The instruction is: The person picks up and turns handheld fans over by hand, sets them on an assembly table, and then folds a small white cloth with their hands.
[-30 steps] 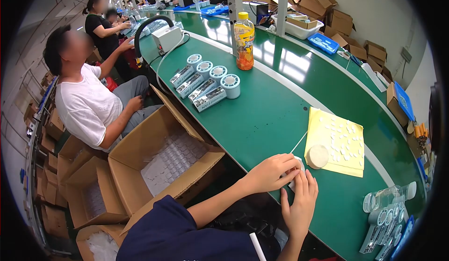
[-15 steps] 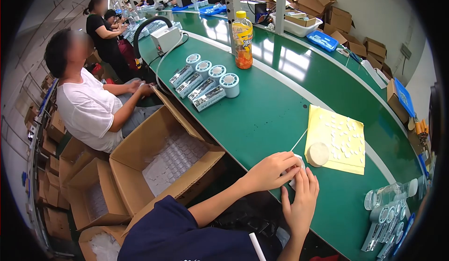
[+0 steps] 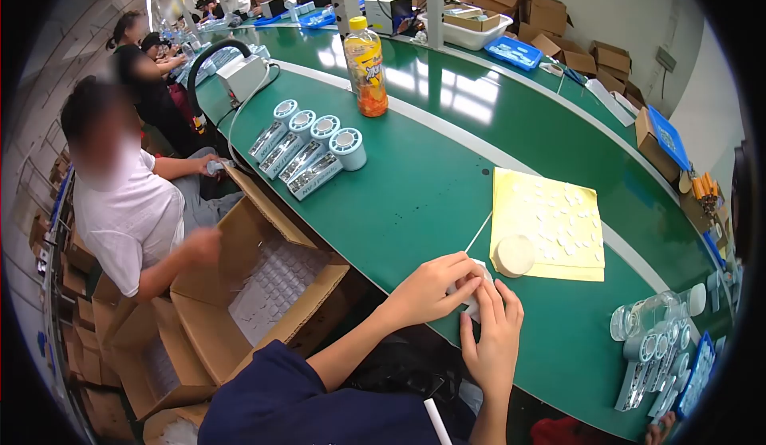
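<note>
At the near table edge my left hand (image 3: pixel 435 289) and my right hand (image 3: pixel 493 333) meet around a small white piece (image 3: pixel 472 305), mostly hidden by the fingers. Both hands have their fingers closed on it. Just beyond them a round beige disc (image 3: pixel 515 255) rests on the corner of a yellow sheet (image 3: pixel 503 198) dotted with several small white pieces (image 3: pixel 568 220). A thin white stick (image 3: pixel 479 231) lies beside the sheet. Several light-blue fans (image 3: pixel 319 166) lie in a row on the green table (image 3: pixel 423 206), farther left.
An orange drink bottle (image 3: pixel 366 70) stands behind the fans. More fans (image 3: pixel 650 365) and a clear bottle (image 3: pixel 650 315) are at the right. Open cartons (image 3: pixel 263 285) stand left of the table, beside a seated co-worker (image 3: pixel 128 198). Fingers of another person show at lower right (image 3: pixel 661 429).
The view has turned, shifting the table's things left. The seated co-worker's head has come forward, and one hand now reaches over the carton. My hands stay together on the white piece.
</note>
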`<state>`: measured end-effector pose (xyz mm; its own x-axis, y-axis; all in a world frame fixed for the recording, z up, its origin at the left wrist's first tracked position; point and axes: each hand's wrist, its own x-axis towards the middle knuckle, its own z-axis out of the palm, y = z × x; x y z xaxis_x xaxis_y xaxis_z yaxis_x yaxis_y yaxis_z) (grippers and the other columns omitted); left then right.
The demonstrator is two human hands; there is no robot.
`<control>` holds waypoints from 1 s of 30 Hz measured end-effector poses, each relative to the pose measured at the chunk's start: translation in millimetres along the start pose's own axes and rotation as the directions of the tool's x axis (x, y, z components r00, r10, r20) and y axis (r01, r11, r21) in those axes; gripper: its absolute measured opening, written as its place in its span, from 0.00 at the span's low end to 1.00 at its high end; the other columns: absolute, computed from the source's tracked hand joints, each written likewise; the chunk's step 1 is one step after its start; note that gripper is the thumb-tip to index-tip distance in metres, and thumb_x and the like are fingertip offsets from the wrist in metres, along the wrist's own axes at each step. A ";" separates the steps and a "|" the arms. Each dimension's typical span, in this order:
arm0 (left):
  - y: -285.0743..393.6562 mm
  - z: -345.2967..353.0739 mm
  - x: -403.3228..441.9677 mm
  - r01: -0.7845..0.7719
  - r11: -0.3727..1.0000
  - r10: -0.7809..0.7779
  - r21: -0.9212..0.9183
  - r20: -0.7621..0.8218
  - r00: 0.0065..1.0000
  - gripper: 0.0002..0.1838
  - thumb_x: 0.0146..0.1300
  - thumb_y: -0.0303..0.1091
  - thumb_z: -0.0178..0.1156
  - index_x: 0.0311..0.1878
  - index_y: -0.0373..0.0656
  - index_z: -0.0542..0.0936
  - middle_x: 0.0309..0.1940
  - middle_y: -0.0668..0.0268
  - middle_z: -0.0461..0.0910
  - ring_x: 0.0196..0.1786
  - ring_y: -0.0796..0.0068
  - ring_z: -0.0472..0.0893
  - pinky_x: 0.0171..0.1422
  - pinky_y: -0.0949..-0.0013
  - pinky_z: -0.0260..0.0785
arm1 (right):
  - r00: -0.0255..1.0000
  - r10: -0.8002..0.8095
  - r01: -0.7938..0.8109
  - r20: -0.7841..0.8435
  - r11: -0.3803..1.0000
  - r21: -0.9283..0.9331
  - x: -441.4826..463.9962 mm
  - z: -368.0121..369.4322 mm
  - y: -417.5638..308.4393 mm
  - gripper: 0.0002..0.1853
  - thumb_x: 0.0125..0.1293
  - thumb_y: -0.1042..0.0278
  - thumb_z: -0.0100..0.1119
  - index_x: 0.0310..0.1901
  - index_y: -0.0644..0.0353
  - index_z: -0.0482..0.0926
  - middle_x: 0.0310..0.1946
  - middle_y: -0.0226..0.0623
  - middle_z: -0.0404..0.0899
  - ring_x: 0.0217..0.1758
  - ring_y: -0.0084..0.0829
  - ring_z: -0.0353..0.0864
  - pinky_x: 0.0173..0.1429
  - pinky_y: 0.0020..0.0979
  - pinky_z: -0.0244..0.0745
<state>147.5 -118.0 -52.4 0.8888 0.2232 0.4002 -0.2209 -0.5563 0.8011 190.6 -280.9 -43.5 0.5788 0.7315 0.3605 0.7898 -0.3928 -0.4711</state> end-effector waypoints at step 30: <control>3.7 3.7 -3.9 -0.007 0.999 0.008 0.052 -0.008 1.000 0.06 0.66 0.29 0.58 0.39 0.35 0.78 0.32 0.62 0.76 0.33 0.71 0.79 0.39 0.70 0.73 | 0.997 -0.059 0.057 -0.043 0.997 -0.043 -7.8 3.7 3.4 0.25 0.63 0.70 0.58 0.61 0.68 0.71 0.61 0.43 0.71 0.68 0.47 0.64 0.73 0.49 0.56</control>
<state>144.8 -123.9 -52.6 0.8838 0.2253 0.4100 -0.2063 -0.5987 0.7739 188.0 -286.0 -50.9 0.5394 0.7287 0.4220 0.8296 -0.3739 -0.4147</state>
